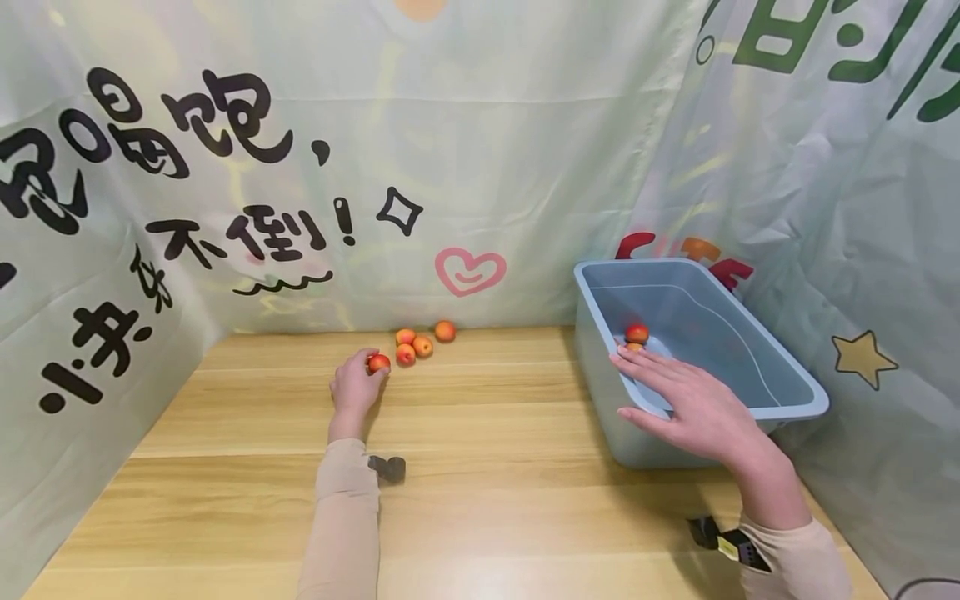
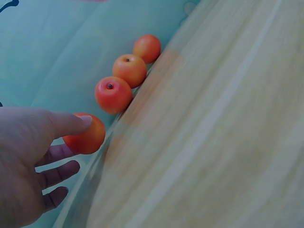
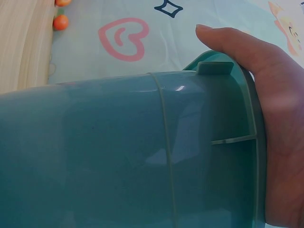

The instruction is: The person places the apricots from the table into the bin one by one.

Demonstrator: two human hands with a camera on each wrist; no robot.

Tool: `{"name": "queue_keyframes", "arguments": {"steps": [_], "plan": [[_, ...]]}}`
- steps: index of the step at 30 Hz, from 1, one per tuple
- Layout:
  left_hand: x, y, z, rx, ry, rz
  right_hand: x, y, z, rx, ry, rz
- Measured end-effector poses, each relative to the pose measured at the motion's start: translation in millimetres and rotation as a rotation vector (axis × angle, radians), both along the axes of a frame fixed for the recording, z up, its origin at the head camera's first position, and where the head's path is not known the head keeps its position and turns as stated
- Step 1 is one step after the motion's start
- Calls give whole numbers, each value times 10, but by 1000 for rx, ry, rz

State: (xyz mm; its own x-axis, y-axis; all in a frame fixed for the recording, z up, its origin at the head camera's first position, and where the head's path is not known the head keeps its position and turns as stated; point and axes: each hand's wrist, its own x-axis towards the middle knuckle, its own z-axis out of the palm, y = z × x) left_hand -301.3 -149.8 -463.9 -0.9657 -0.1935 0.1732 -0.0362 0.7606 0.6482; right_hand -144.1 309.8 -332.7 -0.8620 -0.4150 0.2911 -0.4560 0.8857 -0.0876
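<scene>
My left hand [image 1: 354,390] pinches a small red-orange apple-like fruit [image 2: 91,138] between thumb and index finger, and its other fingers are spread apart below. Beside it, several similar fruits [image 1: 406,355] sit in a cluster at the back of the table; stem dimples show on two in the left wrist view. My right hand [image 1: 701,408] lies over the near rim of a blue plastic bin [image 1: 600,387], fingers extended and thumb apart. Inside the bin are a red fruit [image 1: 637,333] and an orange one partly hidden by the right fingers.
A wooden table [image 1: 480,500] runs back to a printed cloth backdrop [image 1: 510,167], which also hangs along both sides. The bin stands at the table's right, close to the right-hand cloth. Dark wrist-camera pieces [image 1: 387,469] stick out at both sleeves.
</scene>
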Motion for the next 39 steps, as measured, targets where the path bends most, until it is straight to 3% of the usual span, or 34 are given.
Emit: {"name": "queue_keyframes", "arguments": {"steps": [11,16,30,39], "plan": [[42,116,108,46,101,-5,6,10,6,2,-3,4],[61,215,204,47,163,-45,12,8,6,0,-3,2],[101,506,393,21,220,-118,5,1,13,-3,-5,-2],[166,800,427,-56,298,-191,5,-6,11,-7,-3,2]]}}
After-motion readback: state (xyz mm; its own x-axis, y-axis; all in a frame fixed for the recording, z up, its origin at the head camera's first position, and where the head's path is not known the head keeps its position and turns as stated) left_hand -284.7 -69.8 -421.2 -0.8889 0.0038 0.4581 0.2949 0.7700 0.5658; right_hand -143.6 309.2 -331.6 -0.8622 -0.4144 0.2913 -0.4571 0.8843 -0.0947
